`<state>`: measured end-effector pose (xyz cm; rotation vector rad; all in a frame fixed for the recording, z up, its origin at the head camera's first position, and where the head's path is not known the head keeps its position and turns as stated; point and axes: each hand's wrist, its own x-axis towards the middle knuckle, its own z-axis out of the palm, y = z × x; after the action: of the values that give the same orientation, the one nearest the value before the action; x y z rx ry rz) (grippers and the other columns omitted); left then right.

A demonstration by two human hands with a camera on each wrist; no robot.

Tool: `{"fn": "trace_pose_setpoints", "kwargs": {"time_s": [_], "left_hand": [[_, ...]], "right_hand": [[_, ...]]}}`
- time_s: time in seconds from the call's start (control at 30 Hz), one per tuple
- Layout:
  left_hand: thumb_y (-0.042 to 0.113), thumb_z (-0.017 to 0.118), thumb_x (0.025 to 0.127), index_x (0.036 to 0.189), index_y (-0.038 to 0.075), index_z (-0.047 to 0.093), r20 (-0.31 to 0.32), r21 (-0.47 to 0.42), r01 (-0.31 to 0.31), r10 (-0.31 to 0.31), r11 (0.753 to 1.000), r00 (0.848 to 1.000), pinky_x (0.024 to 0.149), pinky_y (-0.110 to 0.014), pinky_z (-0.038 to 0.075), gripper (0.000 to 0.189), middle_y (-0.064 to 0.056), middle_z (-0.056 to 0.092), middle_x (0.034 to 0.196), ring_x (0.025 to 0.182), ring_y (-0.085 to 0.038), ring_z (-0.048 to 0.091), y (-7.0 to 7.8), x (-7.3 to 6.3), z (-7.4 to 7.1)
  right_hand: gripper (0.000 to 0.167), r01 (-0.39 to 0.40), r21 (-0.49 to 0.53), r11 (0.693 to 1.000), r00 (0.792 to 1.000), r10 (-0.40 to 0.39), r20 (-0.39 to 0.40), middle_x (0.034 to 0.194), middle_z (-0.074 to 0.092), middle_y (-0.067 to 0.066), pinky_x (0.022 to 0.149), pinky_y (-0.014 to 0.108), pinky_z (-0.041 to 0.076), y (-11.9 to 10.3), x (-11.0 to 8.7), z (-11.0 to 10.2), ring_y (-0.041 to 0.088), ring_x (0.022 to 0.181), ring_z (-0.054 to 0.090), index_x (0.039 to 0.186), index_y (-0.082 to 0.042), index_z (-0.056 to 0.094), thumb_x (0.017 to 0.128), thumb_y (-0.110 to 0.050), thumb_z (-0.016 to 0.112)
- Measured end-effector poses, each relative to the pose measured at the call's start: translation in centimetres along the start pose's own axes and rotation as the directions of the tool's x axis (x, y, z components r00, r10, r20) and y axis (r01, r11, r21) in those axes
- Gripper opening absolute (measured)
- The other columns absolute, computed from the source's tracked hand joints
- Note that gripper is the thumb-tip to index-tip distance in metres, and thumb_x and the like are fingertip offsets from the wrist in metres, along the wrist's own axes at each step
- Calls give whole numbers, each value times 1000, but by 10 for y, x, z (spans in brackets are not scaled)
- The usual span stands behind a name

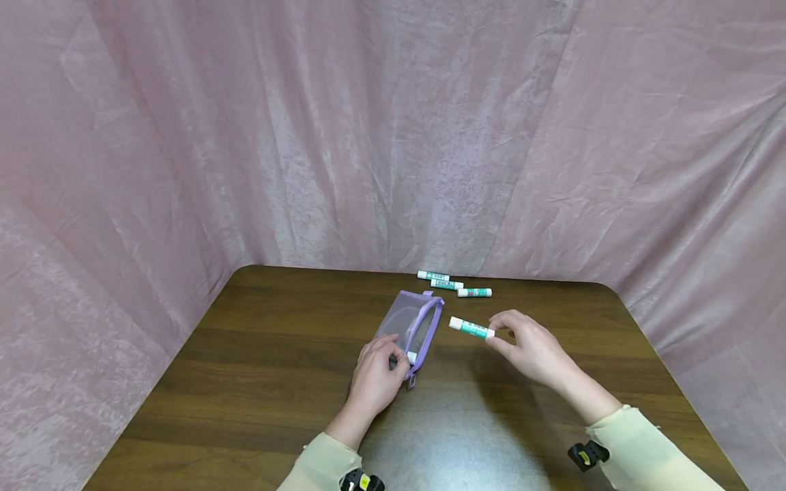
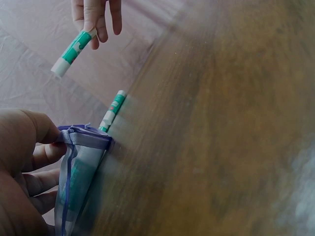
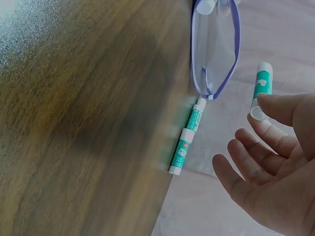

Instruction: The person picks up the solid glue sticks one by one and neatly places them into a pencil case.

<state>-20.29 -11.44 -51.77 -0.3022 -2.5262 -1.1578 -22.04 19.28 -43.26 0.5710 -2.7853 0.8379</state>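
Note:
With thumb and finger, my right hand (image 1: pixel 535 346) pinches one end of a white and green glue stick (image 1: pixel 471 328), its white cap pointing left. The stick is held above the table, right of a purple mesh zipper pouch (image 1: pixel 396 315). My left hand (image 1: pixel 376 375) grips the near edge of the pouch, fingers curled on its rim in the left wrist view. The pouch's zipper is undone, and its mouth (image 3: pixel 235 49) gapes in the right wrist view. Inside lies a glue stick (image 1: pixel 412 356), its white end showing and its green body (image 2: pixel 78 182) visible through the mesh.
Three more glue sticks lie beyond the pouch, near the table's far edge: one at left (image 1: pixel 432 275), one in the middle (image 1: pixel 447 284), one at right (image 1: pixel 475 292). A pink curtain (image 1: pixel 393 136) hangs behind the brown wooden table (image 1: pixel 276 341).

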Motion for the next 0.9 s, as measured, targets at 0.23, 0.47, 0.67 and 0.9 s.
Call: {"fn": "trace_pose_setpoints", "kwargs": {"time_s": [0.23, 0.47, 0.67, 0.9], "left_hand": [[6, 70, 90, 77, 14, 66, -6, 6, -13, 13, 1000, 1000, 120, -61, 43, 15, -20, 74, 136, 136, -46, 62, -1, 0, 1], [9, 70, 92, 78, 15, 67, 12, 1, 14, -14, 1000, 1000, 123, -58, 41, 15, -18, 73, 138, 139, -44, 61, 0, 0, 0], [8, 70, 92, 78, 14, 67, 16, -7, 20, -20, 1000, 1000, 122, -58, 41, 15, -18, 73, 139, 139, -45, 60, 0, 0, 0], [8, 70, 92, 78, 14, 66, 8, -2, 12, -12, 1000, 1000, 121, -59, 42, 16, -18, 73, 138, 138, -45, 60, 1, 0, 0]], "right_hand": [[10, -1, 3, 1000, 1000, 1, 9, 127, 74, 3, 97, 56, 59, -2, -2, 1, 33, 116, 73, 107, -19, 75, 100, -17, 81], [10, 14, -16, 1000, 1000, -14, 20, 129, 74, 7, 96, 56, 60, -2, -5, 2, 31, 115, 73, 107, -18, 75, 100, -18, 81], [9, 5, -20, 1000, 999, -4, 36, 127, 74, 5, 93, 54, 60, -2, -9, 3, 31, 114, 73, 105, -20, 74, 100, -18, 82], [11, 23, -12, 1000, 999, -23, 26, 125, 75, 3, 92, 52, 59, -2, -13, 4, 26, 111, 73, 102, -22, 73, 98, -17, 83]]}}
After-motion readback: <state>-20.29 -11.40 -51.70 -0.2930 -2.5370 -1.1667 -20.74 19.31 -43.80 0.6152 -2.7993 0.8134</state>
